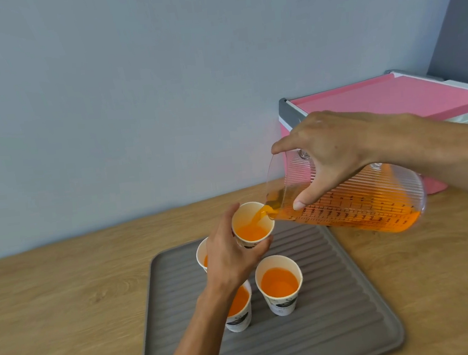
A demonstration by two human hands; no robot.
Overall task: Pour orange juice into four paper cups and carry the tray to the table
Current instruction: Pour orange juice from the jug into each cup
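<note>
Our right hand (337,152) clamps the tilted jug (354,202), juice streaming into the cup (252,224) our left hand (229,258) grips above the tray (342,310). Three filled cups stand behind that wrist; a careless pull-back could topple them.

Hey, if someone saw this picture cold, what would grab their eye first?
Probably the orange juice streaming from the clear ribbed jug, tilted by the right hand at centre right, into a paper cup that the left hand holds above the grey tray. Next, three more cups with juice standing on that tray, and the pink box against the wall behind.
</note>
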